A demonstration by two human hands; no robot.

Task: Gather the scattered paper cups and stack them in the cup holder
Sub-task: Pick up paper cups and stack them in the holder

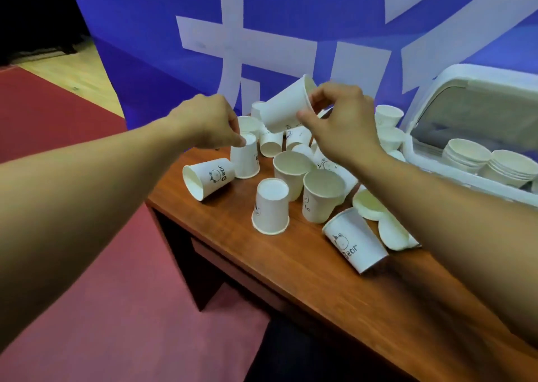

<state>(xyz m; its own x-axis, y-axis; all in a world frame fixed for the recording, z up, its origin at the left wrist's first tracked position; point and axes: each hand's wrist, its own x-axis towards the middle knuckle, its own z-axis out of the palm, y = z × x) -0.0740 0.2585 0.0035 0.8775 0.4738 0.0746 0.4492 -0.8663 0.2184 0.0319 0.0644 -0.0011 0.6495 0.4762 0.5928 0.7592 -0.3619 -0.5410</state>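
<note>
Above the table [262, 268], right hand [343, 122] holds tilted cup [286, 106].

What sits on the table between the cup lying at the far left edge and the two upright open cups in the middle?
In the head view, one upside-down cup stands between the lying cup and the upright cups; otherwise bare table.

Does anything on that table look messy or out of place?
Yes. Paper cups are strewn over the wooden table: one "Bear" cup lies on its side at the left edge, another is tipped over nearer the front, and one stands upside down. Nothing looks spilled.
</note>
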